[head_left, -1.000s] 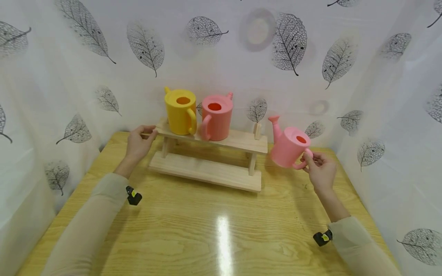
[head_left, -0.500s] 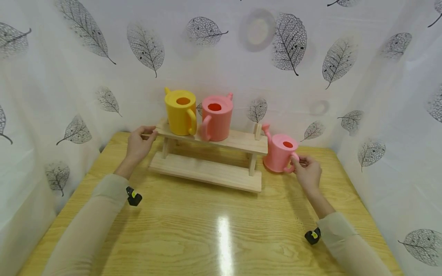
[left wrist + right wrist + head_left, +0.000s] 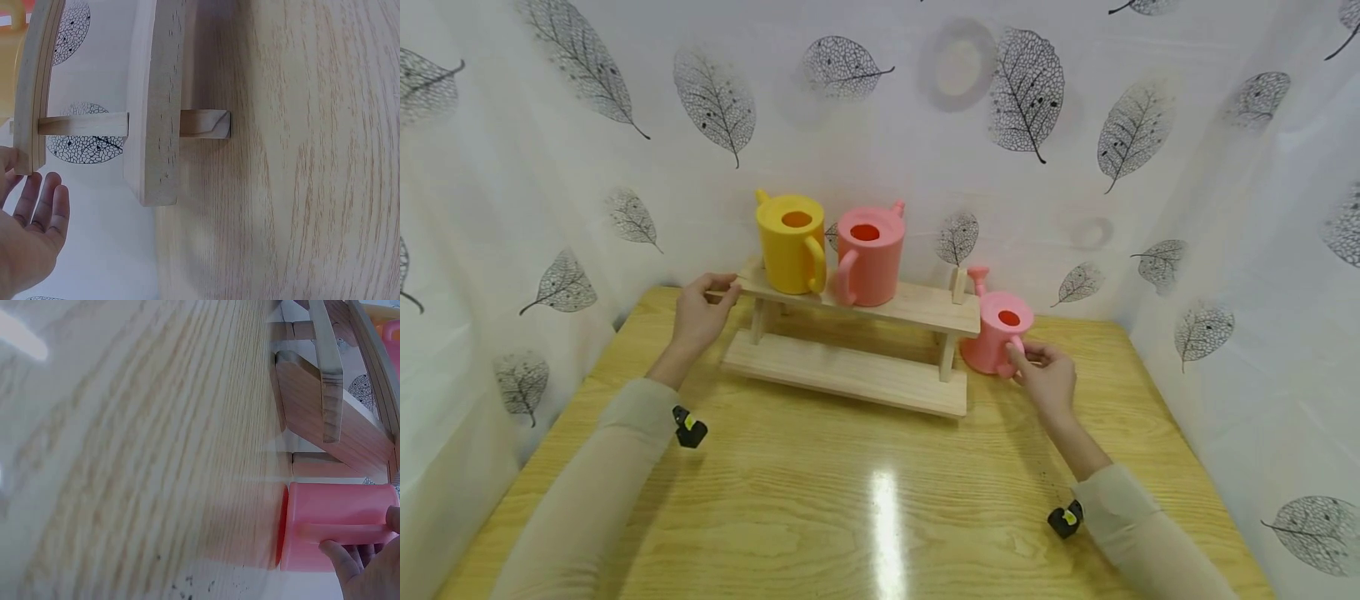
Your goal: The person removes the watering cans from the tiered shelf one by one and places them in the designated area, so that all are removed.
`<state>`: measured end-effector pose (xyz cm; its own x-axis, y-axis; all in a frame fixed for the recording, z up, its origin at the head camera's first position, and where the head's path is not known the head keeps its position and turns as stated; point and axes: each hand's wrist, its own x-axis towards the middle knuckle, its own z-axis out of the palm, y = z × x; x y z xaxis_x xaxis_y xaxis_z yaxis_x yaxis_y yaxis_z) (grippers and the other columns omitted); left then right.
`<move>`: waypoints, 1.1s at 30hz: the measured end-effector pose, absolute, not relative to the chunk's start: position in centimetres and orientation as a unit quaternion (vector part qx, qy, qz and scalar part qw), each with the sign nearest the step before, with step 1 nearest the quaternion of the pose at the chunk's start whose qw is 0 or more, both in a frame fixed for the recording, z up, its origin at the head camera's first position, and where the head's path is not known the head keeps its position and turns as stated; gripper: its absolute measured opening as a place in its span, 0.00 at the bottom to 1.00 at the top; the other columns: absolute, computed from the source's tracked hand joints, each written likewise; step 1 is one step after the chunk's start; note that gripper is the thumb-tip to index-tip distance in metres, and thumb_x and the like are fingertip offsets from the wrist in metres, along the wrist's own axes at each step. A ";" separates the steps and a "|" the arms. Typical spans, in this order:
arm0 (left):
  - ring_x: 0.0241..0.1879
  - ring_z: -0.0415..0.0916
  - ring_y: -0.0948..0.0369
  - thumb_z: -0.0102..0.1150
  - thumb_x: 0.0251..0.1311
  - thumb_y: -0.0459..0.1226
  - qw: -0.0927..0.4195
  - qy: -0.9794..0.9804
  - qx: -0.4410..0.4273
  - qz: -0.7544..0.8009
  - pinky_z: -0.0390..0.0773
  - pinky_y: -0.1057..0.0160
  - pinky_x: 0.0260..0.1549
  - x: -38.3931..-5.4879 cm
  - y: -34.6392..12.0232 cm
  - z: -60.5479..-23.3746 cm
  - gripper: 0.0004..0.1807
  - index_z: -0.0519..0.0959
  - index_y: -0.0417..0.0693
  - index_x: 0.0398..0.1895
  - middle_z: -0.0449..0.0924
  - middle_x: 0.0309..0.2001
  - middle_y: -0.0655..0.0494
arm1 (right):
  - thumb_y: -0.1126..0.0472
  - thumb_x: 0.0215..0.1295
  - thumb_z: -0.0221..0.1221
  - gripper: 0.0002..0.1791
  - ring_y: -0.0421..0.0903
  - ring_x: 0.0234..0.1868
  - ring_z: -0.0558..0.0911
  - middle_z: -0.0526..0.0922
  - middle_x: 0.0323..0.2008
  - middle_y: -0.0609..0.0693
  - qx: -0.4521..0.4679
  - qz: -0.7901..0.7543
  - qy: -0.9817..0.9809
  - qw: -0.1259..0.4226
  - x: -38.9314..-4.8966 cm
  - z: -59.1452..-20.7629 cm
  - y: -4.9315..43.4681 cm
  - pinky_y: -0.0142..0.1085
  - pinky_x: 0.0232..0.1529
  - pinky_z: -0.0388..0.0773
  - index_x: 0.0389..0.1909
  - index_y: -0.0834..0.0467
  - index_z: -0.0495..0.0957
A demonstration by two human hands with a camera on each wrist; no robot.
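A two-tier wooden stand (image 3: 842,365) stands at the back of the table. My left hand (image 3: 698,321) pinches the left end of its upper board (image 3: 30,94), the other fingers loosely bent below. To the right of the stand, a light pink watering can (image 3: 988,342) sits close beside its end, spout pointing back. My right hand (image 3: 1049,383) grips this can by its handle (image 3: 344,534), thumb and fingers round it. On the upper board stand a yellow watering can (image 3: 786,250) and a darker pink watering can (image 3: 880,262), side by side, handles toward the front.
A small upright wooden peg (image 3: 958,286) stands at the right of the upper board. Behind and on both sides hangs a white curtain (image 3: 910,125) with leaf prints. The table (image 3: 775,500) extends in front of the stand.
My right hand has brought the light pink watering can left and down from a tilted position to upright beside the stand. The left hand has stayed at the board's end.
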<state>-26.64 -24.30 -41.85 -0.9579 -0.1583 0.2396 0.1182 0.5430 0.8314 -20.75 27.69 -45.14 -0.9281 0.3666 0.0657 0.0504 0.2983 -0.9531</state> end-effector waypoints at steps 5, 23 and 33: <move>0.36 0.70 0.78 0.56 0.79 0.45 0.147 -0.868 0.009 -0.474 0.71 0.83 0.34 -26.6 -24.4 -41.9 0.23 0.80 0.37 0.64 0.82 0.56 0.35 | 0.53 0.70 0.70 0.25 0.32 0.32 0.86 0.84 0.28 0.33 -0.121 0.600 -0.780 0.127 -20.6 -45.3 27.4 0.30 0.38 0.88 0.53 0.72 0.83; 0.32 0.71 0.82 0.57 0.78 0.44 0.157 -0.865 -0.002 -0.476 0.73 0.83 0.31 -26.8 -24.4 -42.2 0.22 0.80 0.36 0.63 0.83 0.54 0.35 | 0.65 0.71 0.67 0.16 0.35 0.35 0.90 0.89 0.32 0.33 0.046 0.661 -0.730 0.168 -20.8 -38.4 19.9 0.29 0.41 0.88 0.52 0.73 0.82; 0.34 0.71 0.80 0.57 0.78 0.45 0.147 -0.867 0.008 -0.476 0.73 0.83 0.32 -26.8 -24.5 -42.1 0.23 0.80 0.37 0.64 0.83 0.56 0.35 | 0.69 0.72 0.64 0.19 0.39 0.45 0.90 0.86 0.55 0.71 0.168 0.686 -0.707 0.036 -22.9 -37.2 12.0 0.36 0.53 0.88 0.60 0.73 0.80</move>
